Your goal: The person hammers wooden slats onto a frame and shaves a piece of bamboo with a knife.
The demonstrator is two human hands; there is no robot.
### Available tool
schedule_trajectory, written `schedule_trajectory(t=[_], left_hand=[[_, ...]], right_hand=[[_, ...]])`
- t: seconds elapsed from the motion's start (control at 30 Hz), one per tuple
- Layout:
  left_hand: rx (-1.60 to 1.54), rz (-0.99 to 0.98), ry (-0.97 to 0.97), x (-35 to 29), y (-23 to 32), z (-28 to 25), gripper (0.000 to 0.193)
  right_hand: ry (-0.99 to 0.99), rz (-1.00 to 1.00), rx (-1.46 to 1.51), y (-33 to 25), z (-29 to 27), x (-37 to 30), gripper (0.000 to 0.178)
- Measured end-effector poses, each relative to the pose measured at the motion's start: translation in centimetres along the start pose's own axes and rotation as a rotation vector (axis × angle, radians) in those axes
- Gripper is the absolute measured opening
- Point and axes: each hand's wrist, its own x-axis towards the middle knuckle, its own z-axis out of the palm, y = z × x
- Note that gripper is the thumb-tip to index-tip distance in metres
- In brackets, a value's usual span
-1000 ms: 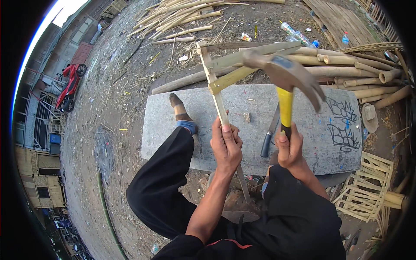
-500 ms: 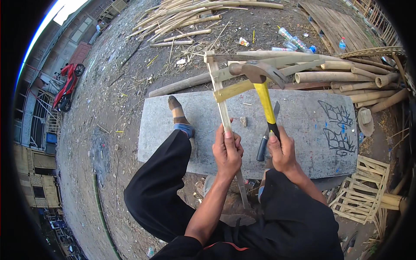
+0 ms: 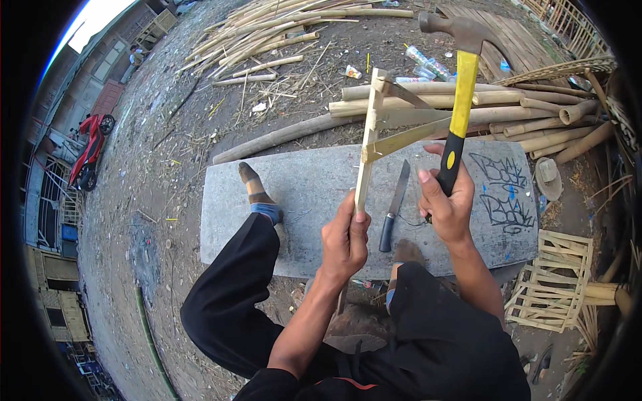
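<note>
My left hand point(image 3: 346, 242) is closed round the lower part of an upright bamboo strip point(image 3: 368, 144). Thin flat bamboo slats point(image 3: 408, 139) branch off its upper part toward the right. In my right hand point(image 3: 449, 204) is a claw hammer point(image 3: 463, 93), gripped by the black part of its yellow and black handle. Its steel head is raised above and to the right of the strip, apart from it. Between my hands, a knife point(image 3: 399, 197) with a black handle lies on the concrete slab point(image 3: 307, 194). My feet rest at the slab.
Bamboo poles point(image 3: 515, 117) are stacked beyond the slab, with plastic bottles point(image 3: 428, 65) behind them. A larger bamboo pile point(image 3: 267, 41) lies farther off. At the right is a slatted bamboo frame point(image 3: 552, 281). A red motorbike point(image 3: 92, 150) stands far left.
The hammer has risen up and to the right, away from the bamboo strip. The strip has shifted right and tilted the other way, still in my left hand. The knife now shows fully.
</note>
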Motion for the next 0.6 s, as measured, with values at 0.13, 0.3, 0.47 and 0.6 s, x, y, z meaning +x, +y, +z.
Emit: schedule_trajectory(t=[0.13,0.3,0.47,0.6], left_hand=[[0.212,0.259,-0.117,2.5,2.6,-1.6,0.035],[0.368,0.452,-0.253,3.9,5.1,-2.6,0.041],[0.429,0.435,-0.376,4.9,7.1,-4.6,0.045],[0.474,0.439,-0.428,5.1,8.1,-6.4,0.045]], right_hand=[[-0.007,-0.115,0.092,-5.2,0.4,2.4,0.051],[0.023,-0.204,0.171,-8.1,-1.0,3.0,0.050],[0.035,-0.173,0.165,-9.0,-2.5,2.0,0.040],[0.055,-0.243,0.088,-9.4,-2.6,1.5,0.031]])
